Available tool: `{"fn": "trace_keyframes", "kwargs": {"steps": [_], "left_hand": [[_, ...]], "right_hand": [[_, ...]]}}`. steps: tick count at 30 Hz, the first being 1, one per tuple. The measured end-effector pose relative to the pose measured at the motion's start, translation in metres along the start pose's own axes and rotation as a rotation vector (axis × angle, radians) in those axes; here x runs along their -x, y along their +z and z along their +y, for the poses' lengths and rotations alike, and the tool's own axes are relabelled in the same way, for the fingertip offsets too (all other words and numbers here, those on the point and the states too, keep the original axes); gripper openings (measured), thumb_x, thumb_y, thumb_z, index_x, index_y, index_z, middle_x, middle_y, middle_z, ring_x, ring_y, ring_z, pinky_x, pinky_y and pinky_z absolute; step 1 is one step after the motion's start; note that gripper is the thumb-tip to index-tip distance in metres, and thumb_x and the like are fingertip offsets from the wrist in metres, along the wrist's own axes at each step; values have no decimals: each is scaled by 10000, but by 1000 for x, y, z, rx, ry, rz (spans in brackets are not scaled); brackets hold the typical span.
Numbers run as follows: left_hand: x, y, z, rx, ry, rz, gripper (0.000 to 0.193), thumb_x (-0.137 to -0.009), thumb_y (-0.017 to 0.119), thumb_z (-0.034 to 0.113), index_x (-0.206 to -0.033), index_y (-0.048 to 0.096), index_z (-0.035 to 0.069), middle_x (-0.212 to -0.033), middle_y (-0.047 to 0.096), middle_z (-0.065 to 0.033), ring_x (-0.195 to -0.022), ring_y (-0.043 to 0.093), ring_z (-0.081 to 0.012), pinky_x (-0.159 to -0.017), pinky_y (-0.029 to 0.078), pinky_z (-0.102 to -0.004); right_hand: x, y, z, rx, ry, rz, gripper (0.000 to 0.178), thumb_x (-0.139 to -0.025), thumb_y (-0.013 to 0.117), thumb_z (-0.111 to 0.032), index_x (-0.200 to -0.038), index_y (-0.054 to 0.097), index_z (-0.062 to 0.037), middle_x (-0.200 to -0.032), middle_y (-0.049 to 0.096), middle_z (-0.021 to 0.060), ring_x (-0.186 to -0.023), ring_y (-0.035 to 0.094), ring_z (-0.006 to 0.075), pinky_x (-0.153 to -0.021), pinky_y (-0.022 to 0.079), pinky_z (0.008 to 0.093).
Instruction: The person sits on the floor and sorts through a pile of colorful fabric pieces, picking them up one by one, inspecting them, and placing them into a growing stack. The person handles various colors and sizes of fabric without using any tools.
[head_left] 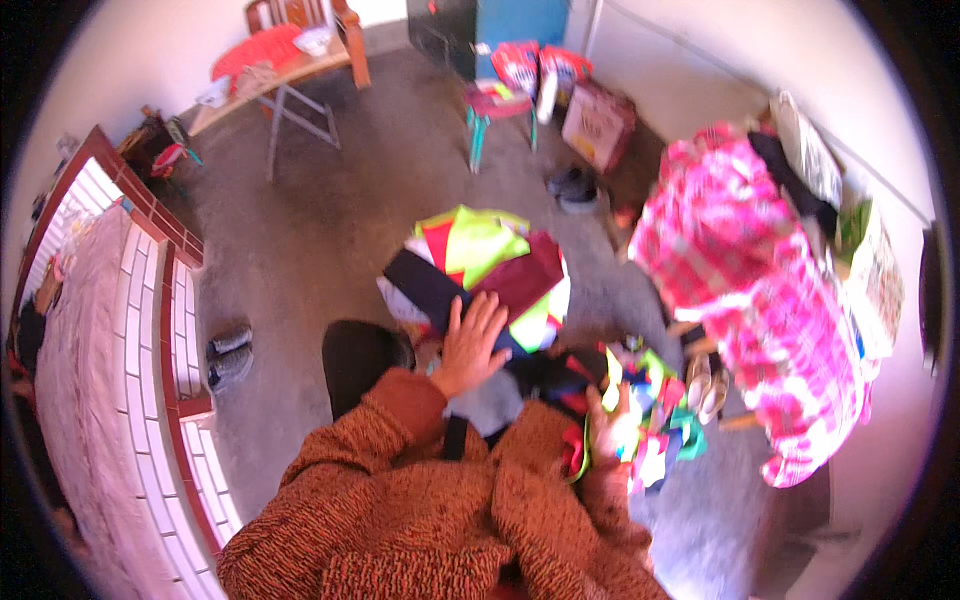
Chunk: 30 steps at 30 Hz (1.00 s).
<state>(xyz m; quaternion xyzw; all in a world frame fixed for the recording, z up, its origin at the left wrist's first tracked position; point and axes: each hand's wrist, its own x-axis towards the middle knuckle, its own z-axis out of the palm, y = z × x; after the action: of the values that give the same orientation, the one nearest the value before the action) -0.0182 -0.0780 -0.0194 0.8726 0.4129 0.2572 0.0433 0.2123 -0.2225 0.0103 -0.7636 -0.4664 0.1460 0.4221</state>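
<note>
In front of the person's knees, low over the grey floor, is a multicoloured cloth bundle [500, 250]. Its outline is near round, slightly wider from left to right than front to back. The navy strip [425, 285] has its long axis on a diagonal, from the far left edge toward the near right. The maroon strip [520, 275] slants from the far right edge inward. A yellow-green peak points away from the person.

Left hand [472, 345]: open, fingers spread and pointing away, laid on the near part of the bundle. Right hand [606, 425]: among loose cloth scraps [652, 385] to the right; whether it grips one cannot be told.

Containers: a white bowl [313, 41] stands on the folding table [300, 68]; its contents are too small to identify. A pinkish box [598, 125] stands near the far wall; its inside is out of sight.

Visibility: the left hand covers part of the bundle. Blur and glare obscure the right fingertips. The pink checked cloth [730, 260] conceals most of its support.
</note>
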Motion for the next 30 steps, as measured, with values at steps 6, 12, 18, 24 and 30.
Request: {"fn": "trace_keyframes", "kwargs": {"steps": [6,12,18,24,30], "left_hand": [[8,-2,9,94,-16,48,747,-706,711,277,-1326,378,28,-1398,352,-192,-1317,303,-356,-1078,148,-552],[11,-2,42,216,158,71,629,-634,744,171,-1189,484,32,-1297,447,-158,-1199,421,-338,-1016,285,-503],[8,18,61,397,291,-40,590,-630,726,62,-1172,493,42,-1210,526,-148,-1077,516,-321,-909,394,-428],[-10,31,77,387,241,-110,555,-633,688,20,-1159,513,65,-1038,600,-102,-887,579,-277,-774,445,-380],[-12,47,64,635,125,-32,326,-688,573,-71,-985,625,51,-817,644,-142,-678,619,-293,-616,484,-342]], "right_hand": [[2,6,7,-483,108,-43,298,-859,657,-159,-1097,570,-3,-994,594,15,-881,524,121,-771,436,268],[-2,16,22,-661,105,-20,253,-872,653,-163,-1085,576,-50,-982,574,-16,-915,503,97,-822,402,246],[-1,15,20,-679,135,-6,266,-890,638,-184,-1110,568,-53,-981,572,-19,-900,493,82,-798,396,233],[-1,15,25,-682,150,-19,325,-914,600,-286,-1141,566,-56,-1015,569,-9,-934,489,100,-834,382,248],[-2,17,44,-618,189,-5,362,-943,533,-348,-1138,566,-44,-1032,576,25,-972,497,128,-893,361,273]]}}
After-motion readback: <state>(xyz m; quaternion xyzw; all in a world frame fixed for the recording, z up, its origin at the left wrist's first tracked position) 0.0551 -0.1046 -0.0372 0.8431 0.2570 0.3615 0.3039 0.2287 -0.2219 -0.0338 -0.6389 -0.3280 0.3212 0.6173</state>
